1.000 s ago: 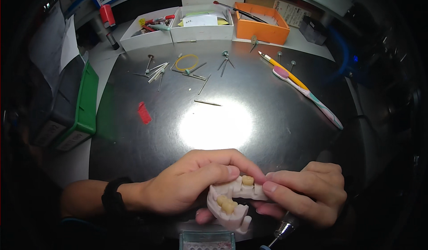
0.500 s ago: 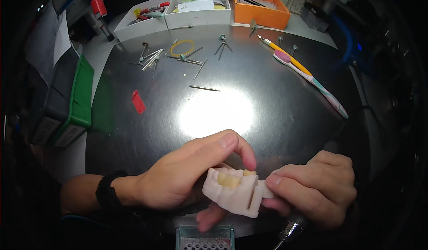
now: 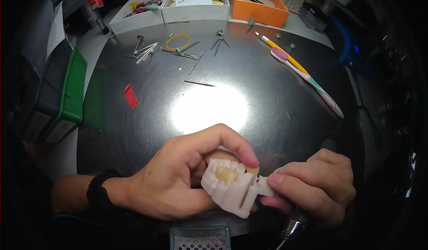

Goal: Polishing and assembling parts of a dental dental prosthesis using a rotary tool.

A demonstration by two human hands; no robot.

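Tabletop [image 3: 151, 116]: burs [image 3: 146, 53], toothbrush [image 3: 308, 78], red strip [image 3: 131, 96] beyond the model [image 3: 227, 187].
Model: between both hands.
Left hand [image 3: 174, 174]: wraps the model, index finger on a crown [image 3: 253, 171].
Right hand [image 3: 318, 187]: pinches the model's end piece [image 3: 265, 187]; handpiece [image 3: 295, 227] beneath.

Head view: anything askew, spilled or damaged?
No spill or clear damage shows, the tooth model included. Untidy, though: rotary bits lie jumbled toward the upper left of the dark work surface, a yellow rubber band among them, and a red scrap lies by itself, nearer the person.
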